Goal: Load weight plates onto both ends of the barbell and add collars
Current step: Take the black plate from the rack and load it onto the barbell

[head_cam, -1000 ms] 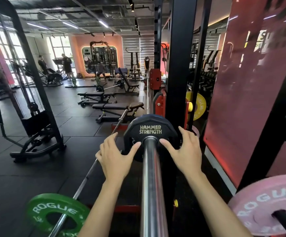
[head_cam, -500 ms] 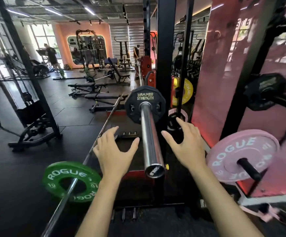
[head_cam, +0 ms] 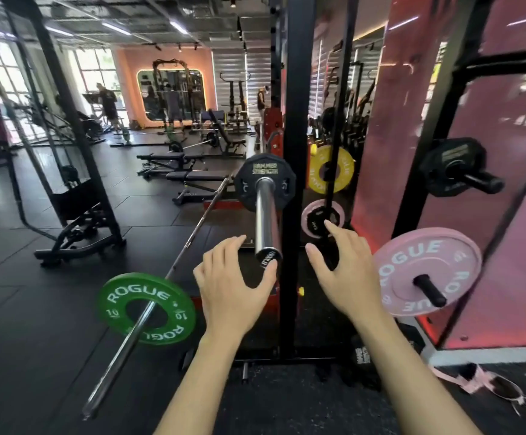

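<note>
Seemingly plateless sleeve tip [head_cam: 267,258], hands [head_cam: 233,290] apart

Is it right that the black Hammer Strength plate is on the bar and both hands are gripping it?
Not quite. The black Hammer Strength plate is on the bar, but the head view shows the left hand and right hand open, clear of it.

**Legible markings**

- Black plate [head_cam: 265,183] on the bar sleeve: "HAMMER STRENGTH".
- Green plate [head_cam: 146,309]: "ROGUE" twice, "10" twice.
- Pink plate [head_cam: 425,271] on a storage peg: "ROGUE" twice.
- Yellow plate [head_cam: 330,169]: lettering present, too blurred to read.
- Sleeve end cap [head_cam: 268,262]: print, unreadable.
</note>
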A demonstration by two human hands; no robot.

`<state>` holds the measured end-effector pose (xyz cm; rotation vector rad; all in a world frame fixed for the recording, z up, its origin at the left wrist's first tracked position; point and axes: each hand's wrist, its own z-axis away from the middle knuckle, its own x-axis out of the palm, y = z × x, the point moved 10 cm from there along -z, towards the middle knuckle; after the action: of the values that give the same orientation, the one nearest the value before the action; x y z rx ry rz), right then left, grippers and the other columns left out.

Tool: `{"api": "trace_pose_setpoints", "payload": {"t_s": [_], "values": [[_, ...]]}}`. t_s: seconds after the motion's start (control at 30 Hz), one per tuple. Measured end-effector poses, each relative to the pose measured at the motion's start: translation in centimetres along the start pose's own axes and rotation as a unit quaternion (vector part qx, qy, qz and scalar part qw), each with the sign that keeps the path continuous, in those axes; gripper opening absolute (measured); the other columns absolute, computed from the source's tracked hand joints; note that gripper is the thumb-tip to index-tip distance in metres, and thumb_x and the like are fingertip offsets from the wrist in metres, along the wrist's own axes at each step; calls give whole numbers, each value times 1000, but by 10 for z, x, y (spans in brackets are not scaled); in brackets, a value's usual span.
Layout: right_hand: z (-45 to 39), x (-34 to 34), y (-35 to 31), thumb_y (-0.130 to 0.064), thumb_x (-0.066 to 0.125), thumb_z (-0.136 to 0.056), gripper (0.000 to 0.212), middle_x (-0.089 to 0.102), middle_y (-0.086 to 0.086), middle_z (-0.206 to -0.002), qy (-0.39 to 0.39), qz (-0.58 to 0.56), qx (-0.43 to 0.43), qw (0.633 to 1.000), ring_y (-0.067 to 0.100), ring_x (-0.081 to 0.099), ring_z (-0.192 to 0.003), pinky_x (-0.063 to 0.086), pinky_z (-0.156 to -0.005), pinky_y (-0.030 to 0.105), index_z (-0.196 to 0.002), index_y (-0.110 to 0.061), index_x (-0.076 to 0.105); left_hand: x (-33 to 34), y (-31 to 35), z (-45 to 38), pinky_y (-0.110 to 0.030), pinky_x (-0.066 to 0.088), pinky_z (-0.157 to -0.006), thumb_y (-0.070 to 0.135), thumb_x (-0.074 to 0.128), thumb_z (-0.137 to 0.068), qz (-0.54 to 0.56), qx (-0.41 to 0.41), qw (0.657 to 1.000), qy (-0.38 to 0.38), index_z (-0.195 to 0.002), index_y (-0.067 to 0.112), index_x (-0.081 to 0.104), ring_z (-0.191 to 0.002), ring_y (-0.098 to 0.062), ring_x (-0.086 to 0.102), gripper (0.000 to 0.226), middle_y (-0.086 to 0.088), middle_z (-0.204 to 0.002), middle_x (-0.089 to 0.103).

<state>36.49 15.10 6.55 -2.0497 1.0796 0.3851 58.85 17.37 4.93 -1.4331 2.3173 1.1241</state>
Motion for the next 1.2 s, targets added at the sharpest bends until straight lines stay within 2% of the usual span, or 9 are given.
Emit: {"api": "trace_pose_setpoints", "payload": {"t_s": [0.07, 0.17, 0.3, 0.4, 0.57, 0.67, 0.87, 1.03, 1.2], "values": [[7, -22, 14, -53, 52, -92, 58, 55, -4, -131, 3, 9, 4, 1000, 19, 46, -121, 41, -99, 36, -140, -20, 48, 6, 31, 7, -32, 29, -97, 65, 51, -84, 4, 23, 1000, 0, -129, 24, 54, -118, -15, 48, 60, 9, -128, 56], [19, -70, 48, -54, 50, -92, 58, 57, -3, -128, 23, 34, 14, 999, 20, 48, -118, 40, -98, 35, -139, -19, 48, 27, 84, 21, -37, 34, -98, 64, 50, -85, 17, 45, 999, -12, -130, 24, 54, -117, -15, 47, 60, 8, -127, 56], [45, -154, 119, -51, 54, -91, 58, 56, 1, -129, 42, 76, 81, 993, 23, 47, -121, 43, -94, 40, -138, -17, 49, 72, 170, 52, -36, 32, -98, 66, 47, -85, 71, 68, 994, -55, -131, 24, 53, -120, -17, 46, 63, 6, -127, 55], [73, -225, 171, -48, 58, -90, 55, 60, 5, -121, 78, 130, 113, 982, 27, 52, -113, 44, -88, 39, -134, -15, 53, 110, 240, 83, -38, 33, -98, 65, 51, -84, 103, 101, 984, -101, -132, 25, 52, -121, -18, 45, 62, 7, -129, 53], [122, -327, 243, -53, 53, -93, 59, 57, 3, -125, 124, 174, 184, 959, 22, 46, -119, 37, -99, 36, -141, -19, 48, 155, 338, 131, -44, 39, -96, 65, 52, -82, 148, 128, 971, -139, -127, 21, 55, -118, -22, 48, 63, 3, -127, 56], [133, -359, 269, -52, 52, -94, 58, 56, 2, -127, 132, 201, 204, 949, 21, 47, -119, 38, -96, 35, -142, -21, 46, 178, 372, 149, -45, 37, -102, 60, 60, -84, 150, 139, 966, -160, -128, 26, 53, -122, -17, 43, 56, 8, -130, 53], [107, -355, 283, -54, 50, -94, 59, 57, 3, -127, 124, 251, 175, 944, 23, 49, -115, 42, -94, 39, -140, -18, 47, 207, 375, 135, -49, 38, -102, 65, 54, -85, 114, 125, 973, -154, -128, 27, 54, -121, -19, 45, 58, 7, -129, 55], [73, -319, 307, -61, 41, -93, 64, 56, 0, -129, 116, 238, 173, 949, 19, 47, -117, 40, -94, 36, -141, -19, 46, 247, 357, 107, -49, 40, -100, 72, 42, -83, 90, 113, 977, -157, -131, 26, 53, -121, -20, 46, 67, 3, -128, 55], [19, -283, 335, -58, 44, -93, 63, 56, 2, -130, 100, 222, 178, 954, 21, 46, -119, 39, -97, 37, -141, -18, 46, 296, 345, 63, -47, 39, -102, 74, 36, -82, 93, 93, 976, -172, -132, 26, 51, -122, -20, 45, 71, 4, -130, 54]]}}
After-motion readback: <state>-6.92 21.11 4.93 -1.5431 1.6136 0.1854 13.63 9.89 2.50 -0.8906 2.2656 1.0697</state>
